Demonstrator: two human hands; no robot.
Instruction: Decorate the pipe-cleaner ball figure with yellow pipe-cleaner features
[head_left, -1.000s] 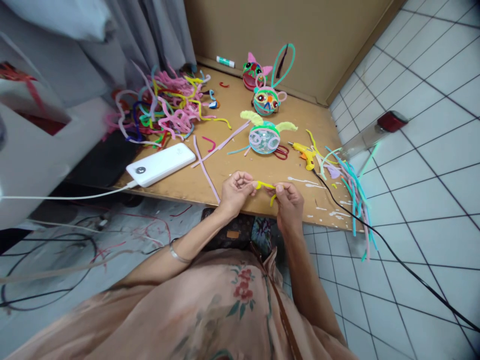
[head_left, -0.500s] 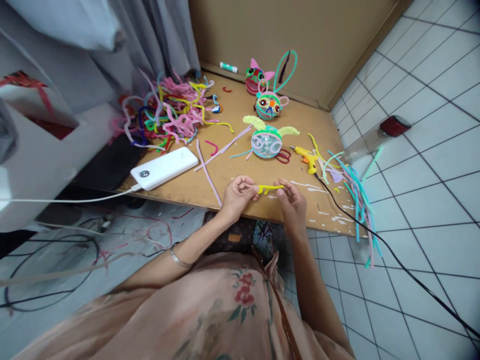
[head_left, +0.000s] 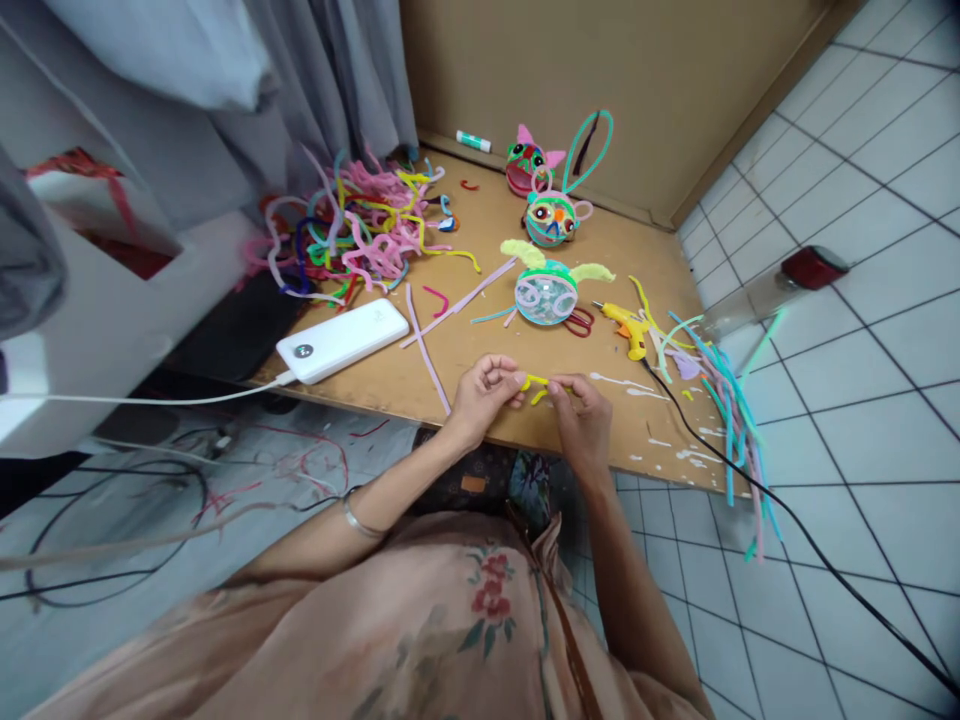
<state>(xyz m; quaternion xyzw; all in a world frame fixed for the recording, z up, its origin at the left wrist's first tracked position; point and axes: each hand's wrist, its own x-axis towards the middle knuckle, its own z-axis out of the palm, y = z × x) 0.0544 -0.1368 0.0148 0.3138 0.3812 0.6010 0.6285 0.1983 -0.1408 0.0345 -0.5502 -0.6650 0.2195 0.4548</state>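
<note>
Between my two hands, just above the front edge of the table, is a short yellow pipe cleaner [head_left: 537, 380]. My left hand [head_left: 482, 398] pinches its left end, where it looks curled. The fingers of my right hand [head_left: 583, 420] are closed on the other end. Just below it on the tabletop lies a small yellow piece [head_left: 538, 397]. Beyond my hands sits a round clear ornament [head_left: 546, 298] with pale yellow ears, a green band and lilac spirals. Red-handled scissors [head_left: 579, 321] lie partly hidden behind it.
A yellow glue gun [head_left: 628, 328] lies to the right, its black cord running off the table. Pipe cleaners hang over the right edge [head_left: 739, 430]. At left are a white power bank [head_left: 345, 340] and a tangled pipe-cleaner heap [head_left: 367, 225]. Two decorated balls [head_left: 550, 220] stand behind.
My right hand has moved closer to my left, so less of the yellow pipe cleaner shows between them. The view has shifted slightly, moving the table items rightward in the picture.
</note>
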